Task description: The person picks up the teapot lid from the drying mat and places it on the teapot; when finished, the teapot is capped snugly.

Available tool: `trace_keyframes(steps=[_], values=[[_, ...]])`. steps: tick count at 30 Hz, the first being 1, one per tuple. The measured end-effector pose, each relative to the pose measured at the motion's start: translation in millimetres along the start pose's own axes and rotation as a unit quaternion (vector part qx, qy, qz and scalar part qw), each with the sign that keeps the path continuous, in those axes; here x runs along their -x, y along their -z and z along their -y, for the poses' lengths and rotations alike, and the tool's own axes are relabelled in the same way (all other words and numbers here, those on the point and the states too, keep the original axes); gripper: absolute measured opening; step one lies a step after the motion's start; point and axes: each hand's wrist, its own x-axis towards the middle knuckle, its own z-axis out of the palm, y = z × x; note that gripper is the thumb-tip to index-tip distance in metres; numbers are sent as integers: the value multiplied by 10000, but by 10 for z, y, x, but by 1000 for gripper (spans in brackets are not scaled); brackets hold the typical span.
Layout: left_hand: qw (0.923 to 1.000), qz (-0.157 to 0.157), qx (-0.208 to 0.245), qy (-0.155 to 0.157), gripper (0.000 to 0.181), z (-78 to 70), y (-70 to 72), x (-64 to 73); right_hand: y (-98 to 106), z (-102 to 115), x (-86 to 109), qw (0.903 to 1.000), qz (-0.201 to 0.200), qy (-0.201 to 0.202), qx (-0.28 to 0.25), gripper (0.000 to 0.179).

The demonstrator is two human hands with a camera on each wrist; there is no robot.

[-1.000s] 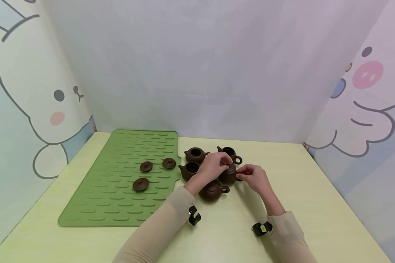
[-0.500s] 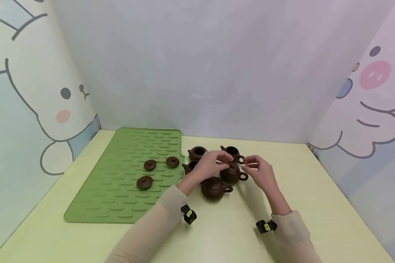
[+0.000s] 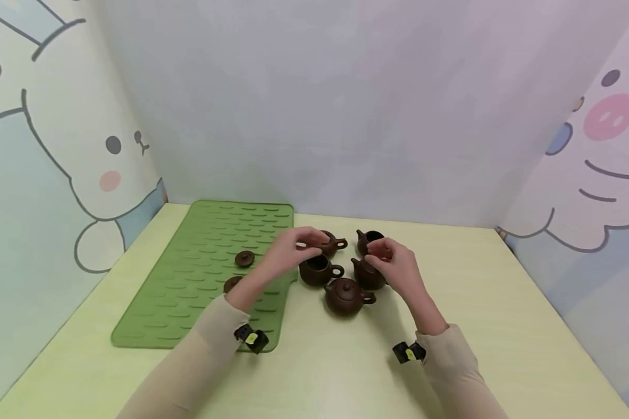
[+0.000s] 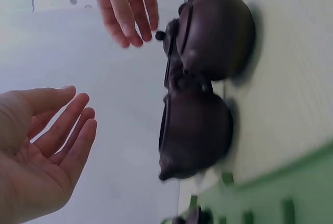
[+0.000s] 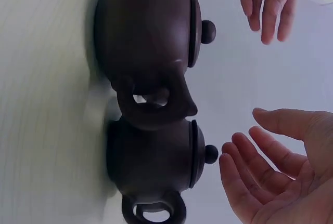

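Observation:
My left hand [image 3: 288,253] hovers at the mat's right edge, fingers loosely bent with nothing between them. Close by is a lidless dark brown teapot [image 3: 317,272]. My right hand [image 3: 398,270] hangs over a lidded teapot [image 3: 367,276] and partly hides it; in the right wrist view its fingertips stand apart from the knob of that teapot [image 5: 156,154]. Nearest me sits another lidded teapot [image 3: 345,298]. Two more teapots without lids, one at back left [image 3: 332,244] and one at back right [image 3: 366,240], are partly covered by the hands.
A green ridged mat [image 3: 188,262] covers the left of the pale table [image 3: 314,372]. On it lie a small brown lid [image 3: 244,259] and another lid [image 3: 233,283], partly behind my left wrist. A grey wall [image 3: 314,128] stands behind, with cartoon-printed side walls.
My left hand has moved left, off the teapots toward the mat. The right hand has let go of the teapot's handle and shifted above that teapot. The head view has swung slightly left.

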Motion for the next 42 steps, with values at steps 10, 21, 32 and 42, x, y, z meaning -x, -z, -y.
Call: trace_keyframes(steps=[10,21,32,42], values=[[9990,-421,-101,115,28,352,416,338,-156,160,-22,9998,186,80,-27,20],[9964,-732,-113,402,28,695,683,705,-425,198,-8,9986,518,33,-95,21],[9944,-762,-160,716,25,939,748,901,-548,127,6,9967,802,80,30,28],[9942,-378,105,999,32,1105,825,1049,-661,116,-10,9954,880,-180,322,26]])
